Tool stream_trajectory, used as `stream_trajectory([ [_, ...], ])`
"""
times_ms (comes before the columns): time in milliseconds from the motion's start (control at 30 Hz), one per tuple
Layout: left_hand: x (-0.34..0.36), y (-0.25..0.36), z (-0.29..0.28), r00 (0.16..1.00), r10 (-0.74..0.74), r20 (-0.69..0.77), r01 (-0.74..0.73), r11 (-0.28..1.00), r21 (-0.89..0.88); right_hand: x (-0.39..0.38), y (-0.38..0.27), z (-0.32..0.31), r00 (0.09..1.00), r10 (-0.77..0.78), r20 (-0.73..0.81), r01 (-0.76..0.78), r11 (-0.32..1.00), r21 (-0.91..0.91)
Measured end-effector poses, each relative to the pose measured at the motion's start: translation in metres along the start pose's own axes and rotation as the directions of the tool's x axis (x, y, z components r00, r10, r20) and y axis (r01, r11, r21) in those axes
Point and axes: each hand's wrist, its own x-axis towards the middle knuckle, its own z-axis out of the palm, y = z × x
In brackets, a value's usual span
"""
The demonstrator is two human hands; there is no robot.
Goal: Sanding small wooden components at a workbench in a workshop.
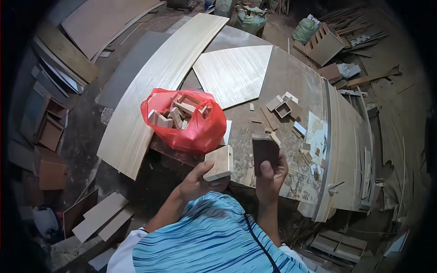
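My left hand [195,180] grips a small pale wooden box [217,164] by its left side, the thumb lying on its face. A slot shows at the box's upper right edge. In my right hand [273,176] a dark brown piece of sandpaper [265,154] stands upright, pinched under the thumb. The box and the sandpaper are apart. Just beyond my left hand, a red plastic bag [200,136] sits open on the workbench [291,73], filled with small wooden pieces [180,113].
A long pale board [154,77] and a smaller angled board [234,75] lie across the bench. Small open boxes [283,109] and offcuts are scattered at its right. Planks [102,216] stand low at the left; a green sack [306,30] lies at the far right.
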Motion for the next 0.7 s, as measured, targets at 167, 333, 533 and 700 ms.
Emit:
stream_trajectory([
  [167, -0.008, 0.000, 0.012, 0.996, 0.020, -0.089, 0.015, 0.927, 0.374, 0.007, 0.012, 0.012, 0.975, 0.087, 0.203, -0.075, 0.995, -0.069],
  [333, -0.010, 0.004, 0.013, 0.995, 0.101, -0.012, -0.093, 0.953, 0.290, 0.015, 0.001, 0.010, 0.997, 0.031, -0.073, -0.040, 0.991, -0.125],
  [533, -0.006, 0.004, -0.002, 0.980, 0.095, -0.175, 0.010, 0.854, 0.520, 0.001, -0.012, 0.023, 0.995, -0.025, 0.100, 0.035, 0.995, -0.098],
  [700, -0.003, -0.003, 0.006, 0.980, 0.162, -0.112, -0.038, 0.713, 0.700, 0.010, -0.001, 0.014, 0.992, -0.008, 0.124, 0.039, 0.967, -0.251],
])
